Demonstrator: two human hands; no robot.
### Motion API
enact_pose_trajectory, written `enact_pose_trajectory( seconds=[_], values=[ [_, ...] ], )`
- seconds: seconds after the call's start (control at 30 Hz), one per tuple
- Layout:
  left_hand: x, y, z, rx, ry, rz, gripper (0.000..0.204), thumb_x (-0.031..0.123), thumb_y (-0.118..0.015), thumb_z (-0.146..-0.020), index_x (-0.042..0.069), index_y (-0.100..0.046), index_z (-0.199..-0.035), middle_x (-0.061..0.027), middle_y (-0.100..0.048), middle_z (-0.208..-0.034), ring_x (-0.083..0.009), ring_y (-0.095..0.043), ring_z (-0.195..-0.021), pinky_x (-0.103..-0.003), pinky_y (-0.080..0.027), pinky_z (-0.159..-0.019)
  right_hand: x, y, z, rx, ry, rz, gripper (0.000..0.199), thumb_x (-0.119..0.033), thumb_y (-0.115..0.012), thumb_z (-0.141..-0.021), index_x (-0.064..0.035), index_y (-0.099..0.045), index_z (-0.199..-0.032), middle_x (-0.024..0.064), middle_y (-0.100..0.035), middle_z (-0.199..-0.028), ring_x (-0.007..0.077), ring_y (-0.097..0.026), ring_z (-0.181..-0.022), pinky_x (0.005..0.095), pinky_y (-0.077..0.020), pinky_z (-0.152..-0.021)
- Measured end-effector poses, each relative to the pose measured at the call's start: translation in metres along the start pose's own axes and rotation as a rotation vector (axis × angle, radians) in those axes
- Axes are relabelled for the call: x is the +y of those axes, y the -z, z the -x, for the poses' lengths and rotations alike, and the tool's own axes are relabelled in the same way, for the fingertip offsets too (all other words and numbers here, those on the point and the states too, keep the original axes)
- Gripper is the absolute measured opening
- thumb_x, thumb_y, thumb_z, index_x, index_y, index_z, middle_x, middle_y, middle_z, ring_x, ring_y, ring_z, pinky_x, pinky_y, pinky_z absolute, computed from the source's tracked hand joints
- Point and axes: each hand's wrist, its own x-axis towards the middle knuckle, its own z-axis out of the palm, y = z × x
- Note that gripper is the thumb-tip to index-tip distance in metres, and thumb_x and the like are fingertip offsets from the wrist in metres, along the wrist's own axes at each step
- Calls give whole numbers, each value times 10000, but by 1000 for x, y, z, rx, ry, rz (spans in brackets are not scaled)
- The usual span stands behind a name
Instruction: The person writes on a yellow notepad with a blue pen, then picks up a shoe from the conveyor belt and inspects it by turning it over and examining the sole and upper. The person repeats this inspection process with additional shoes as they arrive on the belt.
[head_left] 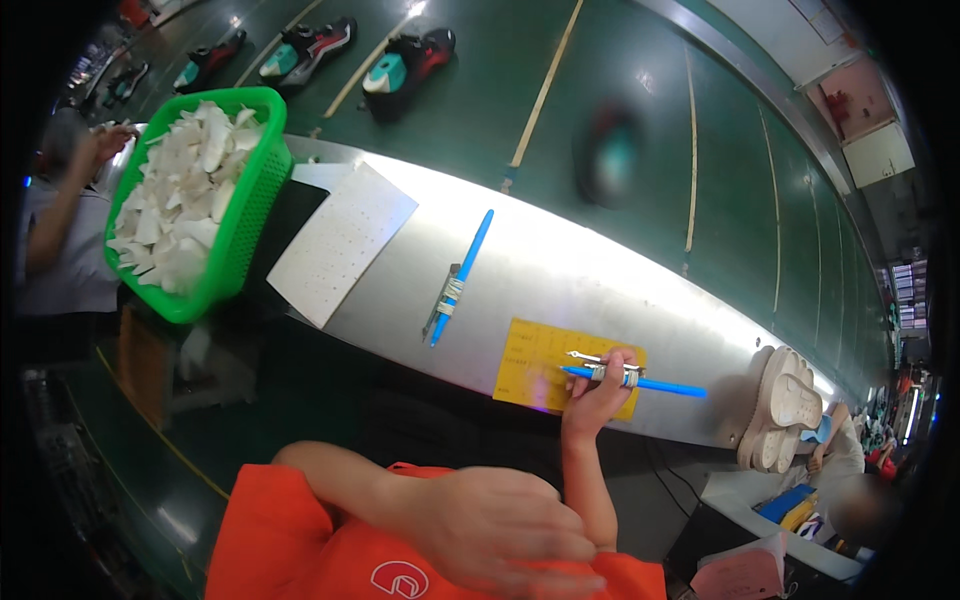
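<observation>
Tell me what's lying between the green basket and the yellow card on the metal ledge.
In the head view, a white sheet and a second blue pen tool lie between the green basket and yellow card.

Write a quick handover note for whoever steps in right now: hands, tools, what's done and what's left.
Right hand: closed on a blue pen tool, over the yellow card on the metal shelf.
Left hand: empty, resting at the orange shirt.
Second blue pen tool lies loose on the shelf, beside the white sheet.
Green basket holds white pieces.
Done: tool picked up. Left: unclear from this view.
</observation>
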Motion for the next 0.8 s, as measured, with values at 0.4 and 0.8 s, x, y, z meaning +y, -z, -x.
enact_pose_trajectory(
  seconds=[0.4,0.8],
  values=[
    [-12,-39,40,-280,-29,-522,252,182,-563,-859,133,-590,-1105,-58,-570,-1179,-184,-565,-1081,-294,-491,-823,-16,24,-24,-25,-338,-442,198,-289,-470,-921,-132,-455,-801,-40,-282,-420,60,-244,-330,225,-253,-365],
    [-39,-19,102,-280,-41,-872,257,73,-547,-836,65,-635,-1077,-43,-652,-1060,-165,-612,-1027,-281,-507,-867,-54,55,41,-227,-244,-433,227,-273,-409,-933,-119,-372,-770,-23,-313,-436,64,-278,-314,224,-289,-322]
  ],
)
